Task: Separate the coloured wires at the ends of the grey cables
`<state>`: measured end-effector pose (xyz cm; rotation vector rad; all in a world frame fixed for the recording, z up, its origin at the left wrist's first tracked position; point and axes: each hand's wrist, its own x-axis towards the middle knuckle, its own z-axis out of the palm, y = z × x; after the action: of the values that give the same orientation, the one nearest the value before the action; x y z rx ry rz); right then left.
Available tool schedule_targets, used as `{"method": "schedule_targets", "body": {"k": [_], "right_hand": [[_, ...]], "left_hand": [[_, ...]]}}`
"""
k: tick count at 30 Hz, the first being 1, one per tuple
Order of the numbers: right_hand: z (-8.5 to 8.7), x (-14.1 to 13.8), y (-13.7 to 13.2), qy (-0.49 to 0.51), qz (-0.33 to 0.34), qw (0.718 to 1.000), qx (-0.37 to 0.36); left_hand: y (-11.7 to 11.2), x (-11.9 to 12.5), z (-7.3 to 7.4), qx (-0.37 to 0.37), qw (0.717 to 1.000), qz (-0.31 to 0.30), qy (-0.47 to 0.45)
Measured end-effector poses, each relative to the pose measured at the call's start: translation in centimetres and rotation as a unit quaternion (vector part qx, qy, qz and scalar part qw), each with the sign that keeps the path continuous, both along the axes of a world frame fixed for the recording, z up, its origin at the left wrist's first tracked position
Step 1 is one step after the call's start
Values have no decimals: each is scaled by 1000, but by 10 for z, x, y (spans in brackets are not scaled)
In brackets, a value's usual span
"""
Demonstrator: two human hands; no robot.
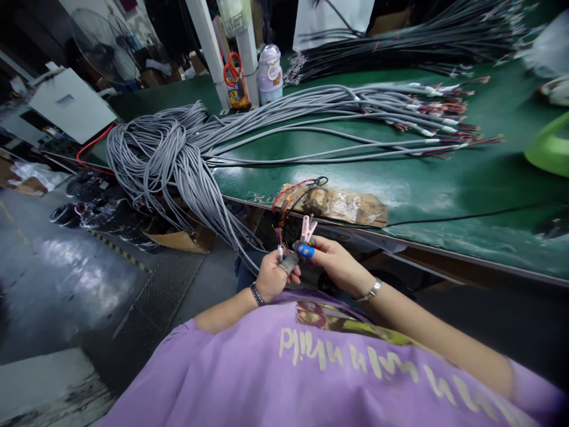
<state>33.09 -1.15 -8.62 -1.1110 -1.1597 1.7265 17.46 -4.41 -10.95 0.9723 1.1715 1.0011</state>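
Observation:
My left hand (272,276) is closed around the end of a grey cable (284,252) whose thin coloured wires fan out above the fist; a grey finger cover sits on one fingertip. My right hand (336,264) is closed on a small pink snipping tool (307,228), with a blue cover on one fingertip, and touches the cable end. Both hands meet just below the edge of the green workbench (400,184). The cable runs up into a big bundle of grey cables (178,154) that hangs over the bench's left corner.
Grey cables with stripped coloured ends (435,112) lie across the bench, black cables (400,47) behind. A taped cardboard patch (347,204) sits at the bench edge. A lavender bottle (270,74), white posts and a green object (549,148) stand around. Black coils lie on the floor at left.

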Motion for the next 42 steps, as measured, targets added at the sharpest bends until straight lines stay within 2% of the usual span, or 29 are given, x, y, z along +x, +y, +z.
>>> {"method": "schedule_targets", "body": {"k": [3, 10, 14, 18, 20, 23, 25, 27, 29, 32, 36, 42], "right_hand": [[1, -5, 0, -20, -12, 1000, 17], [-1, -10, -3, -7, -61, 998, 16], [-8, 1, 1, 86, -24, 994, -68], [-12, 18, 11, 190, -1, 967, -168], [-9, 19, 17, 210, 10, 959, -190], [0, 12, 22, 190, 28, 971, -145], [4, 6, 23, 138, -7, 989, -57], [4, 1, 23, 72, -66, 995, 36], [2, -2, 23, 43, -93, 992, 69], [-3, -4, 26, 113, -61, 992, -4], [-9, -8, 31, 220, -50, 969, -98], [-13, -11, 33, 245, -74, 962, -99]], "left_hand": [[-1, 1, 1, 2, 1000, -9, 11], [0, 2, -3, 13, 1000, 26, -2], [0, 0, 0, -6, 999, 33, -24], [-2, -1, 10, -20, 998, 20, -59], [-3, 0, 17, -24, 997, -2, -72], [-2, 3, 25, -24, 995, -35, -87], [0, 6, 29, -22, 994, -44, -99], [3, 8, 31, -24, 993, -41, -112], [6, 11, 32, -30, 992, -36, -121], [10, 13, 31, -39, 991, -33, -127], [11, 14, 28, -49, 991, -27, -122], [10, 12, 22, -61, 991, -34, -110]]}}
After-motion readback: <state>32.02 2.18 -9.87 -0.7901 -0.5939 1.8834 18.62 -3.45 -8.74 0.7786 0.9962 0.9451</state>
